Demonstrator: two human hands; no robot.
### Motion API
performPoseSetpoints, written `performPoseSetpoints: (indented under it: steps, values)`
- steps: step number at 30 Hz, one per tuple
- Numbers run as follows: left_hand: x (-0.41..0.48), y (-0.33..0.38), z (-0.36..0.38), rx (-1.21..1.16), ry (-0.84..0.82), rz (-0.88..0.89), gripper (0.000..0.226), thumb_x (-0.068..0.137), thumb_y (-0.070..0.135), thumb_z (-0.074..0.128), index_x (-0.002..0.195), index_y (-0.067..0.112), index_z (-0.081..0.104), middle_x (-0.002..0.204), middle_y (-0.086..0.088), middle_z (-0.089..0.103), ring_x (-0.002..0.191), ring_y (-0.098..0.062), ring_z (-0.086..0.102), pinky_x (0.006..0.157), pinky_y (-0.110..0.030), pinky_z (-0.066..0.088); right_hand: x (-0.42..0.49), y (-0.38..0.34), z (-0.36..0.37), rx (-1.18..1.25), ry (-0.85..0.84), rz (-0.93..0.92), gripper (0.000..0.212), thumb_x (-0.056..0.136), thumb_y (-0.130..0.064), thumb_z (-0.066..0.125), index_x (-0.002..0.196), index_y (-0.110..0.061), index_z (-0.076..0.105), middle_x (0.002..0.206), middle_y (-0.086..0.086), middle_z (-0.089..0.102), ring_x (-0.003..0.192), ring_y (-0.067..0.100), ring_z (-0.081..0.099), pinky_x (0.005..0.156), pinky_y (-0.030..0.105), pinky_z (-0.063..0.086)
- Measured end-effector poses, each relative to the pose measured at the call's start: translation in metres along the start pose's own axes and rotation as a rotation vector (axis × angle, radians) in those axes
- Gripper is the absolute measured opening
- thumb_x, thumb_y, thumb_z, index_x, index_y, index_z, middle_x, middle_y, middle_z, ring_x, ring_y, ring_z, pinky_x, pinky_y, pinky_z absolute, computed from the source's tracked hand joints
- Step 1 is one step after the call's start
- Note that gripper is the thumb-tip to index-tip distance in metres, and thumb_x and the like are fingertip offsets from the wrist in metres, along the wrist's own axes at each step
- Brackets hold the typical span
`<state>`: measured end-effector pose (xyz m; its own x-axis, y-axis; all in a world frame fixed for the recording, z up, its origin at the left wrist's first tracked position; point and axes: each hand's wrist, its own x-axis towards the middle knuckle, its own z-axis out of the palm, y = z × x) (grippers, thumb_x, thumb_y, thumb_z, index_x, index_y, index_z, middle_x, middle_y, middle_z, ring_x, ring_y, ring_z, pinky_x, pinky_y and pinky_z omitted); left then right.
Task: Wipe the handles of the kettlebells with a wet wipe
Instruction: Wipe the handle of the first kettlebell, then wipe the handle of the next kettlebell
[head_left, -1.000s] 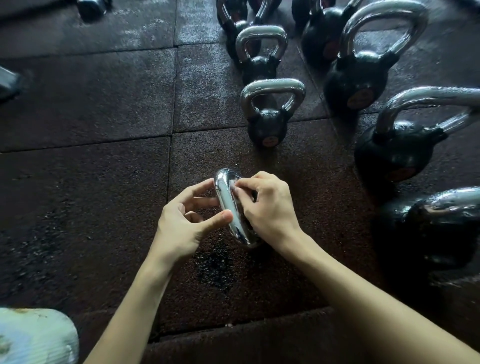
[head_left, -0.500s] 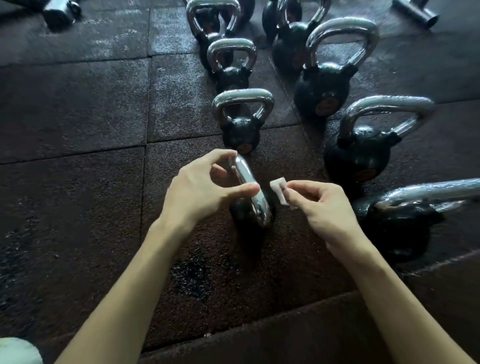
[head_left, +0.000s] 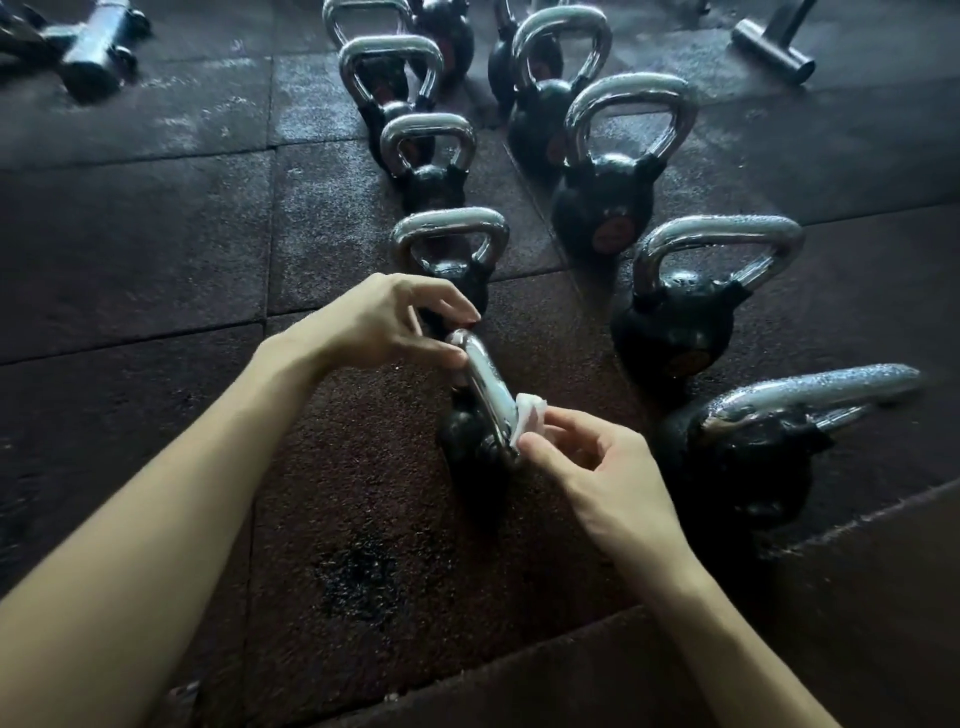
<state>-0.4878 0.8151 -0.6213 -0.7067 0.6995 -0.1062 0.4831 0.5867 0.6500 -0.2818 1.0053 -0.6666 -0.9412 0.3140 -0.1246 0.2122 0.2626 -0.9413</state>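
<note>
- I see the small kettlebell (head_left: 465, 439) standing on the dark rubber floor (head_left: 156, 260), at the near end of the left row, between the two hands.
- The left hand (head_left: 384, 322) pinches the far end of its chrome handle (head_left: 485, 382) between thumb and forefinger; the other fingers are curled.
- The right hand (head_left: 597, 467) pinches a white wet wipe (head_left: 529, 418) with thumb and fingertips. The wipe touches the right side of the handle, near its lower end.
- Other kettlebells (head_left: 605, 208) stand behind and to the right in two rows, apart from both hands.
</note>
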Motion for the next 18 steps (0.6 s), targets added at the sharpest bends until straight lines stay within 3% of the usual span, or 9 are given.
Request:
performPoseSetpoints:
  steps: [2, 6, 9, 11, 14, 15, 18]
  values:
    - [0.006, -0.004, 0.0, 0.027, -0.052, 0.022, 0.042, 0.072, 0.057, 0.081, 0.111, 0.045, 0.073, 0.097, 0.035, 0.071, 0.062, 0.005, 0.061, 0.06, -0.008, 0.043, -0.007, -0.005, 0.001, -0.094, 0.044, -0.062, 0.031, 0.079, -0.035, 0.087, 0.109, -0.039, 0.078, 0.091, -0.026, 0.076, 0.089, -0.014, 0.067, 0.085, 0.008, 0.048]
    - [0.001, -0.005, 0.001, 0.061, -0.057, 0.032, 0.046, 0.073, 0.06, 0.073, 0.114, 0.041, 0.072, 0.104, 0.027, 0.07, 0.063, 0.015, 0.057, 0.061, -0.004, 0.039, -0.013, -0.008, 0.011, -0.206, 0.138, -0.207, 0.041, 0.081, -0.027, 0.086, 0.114, -0.046, 0.072, 0.07, -0.038, 0.063, 0.067, -0.01, 0.059, 0.063, 0.004, 0.039]
    - [-0.013, -0.004, 0.008, 0.073, 0.025, 0.024, 0.04, 0.078, 0.059, 0.073, 0.115, 0.043, 0.07, 0.119, 0.017, 0.071, 0.065, 0.026, 0.052, 0.061, -0.002, 0.036, -0.009, -0.009, 0.01, -0.22, 0.107, -0.247, 0.046, 0.082, -0.026, 0.085, 0.108, -0.059, 0.067, 0.093, -0.046, 0.064, 0.079, -0.001, 0.065, 0.065, 0.007, 0.043]
    - [-0.025, -0.003, 0.017, 0.074, 0.101, -0.021, 0.038, 0.08, 0.06, 0.071, 0.115, 0.044, 0.069, 0.123, 0.015, 0.072, 0.062, 0.026, 0.051, 0.063, -0.007, 0.035, -0.005, -0.009, 0.005, -0.227, 0.075, -0.254, 0.051, 0.083, -0.022, 0.085, 0.105, -0.063, 0.063, 0.086, -0.041, 0.068, 0.082, -0.005, 0.065, 0.065, 0.007, 0.043]
    - [-0.047, 0.001, 0.031, 0.134, 0.232, -0.15, 0.043, 0.078, 0.07, 0.065, 0.111, 0.043, 0.068, 0.112, 0.023, 0.07, 0.079, 0.014, 0.058, 0.074, -0.026, 0.047, 0.009, -0.012, -0.009, -0.241, 0.001, -0.248, 0.037, 0.09, -0.021, 0.079, 0.112, -0.049, 0.073, 0.062, -0.03, 0.059, 0.054, -0.002, 0.051, 0.053, 0.008, 0.034]
    - [-0.055, 0.004, 0.036, 0.151, 0.288, -0.202, 0.045, 0.078, 0.074, 0.063, 0.111, 0.044, 0.066, 0.107, 0.025, 0.069, 0.09, 0.002, 0.065, 0.08, -0.031, 0.052, 0.015, -0.014, -0.014, -0.243, -0.04, -0.252, 0.033, 0.092, -0.024, 0.077, 0.108, -0.052, 0.073, 0.059, -0.026, 0.057, 0.048, 0.002, 0.042, 0.05, 0.012, 0.03]
    - [-0.082, 0.022, 0.057, 0.126, 0.465, -0.336, 0.043, 0.08, 0.075, 0.062, 0.105, 0.041, 0.065, 0.103, 0.021, 0.074, 0.092, -0.015, 0.07, 0.083, -0.039, 0.058, 0.039, -0.018, -0.026, -0.241, -0.116, -0.281, 0.03, 0.091, -0.035, 0.073, 0.097, -0.065, 0.069, 0.073, -0.005, 0.072, 0.053, 0.005, 0.033, 0.047, 0.036, 0.034]
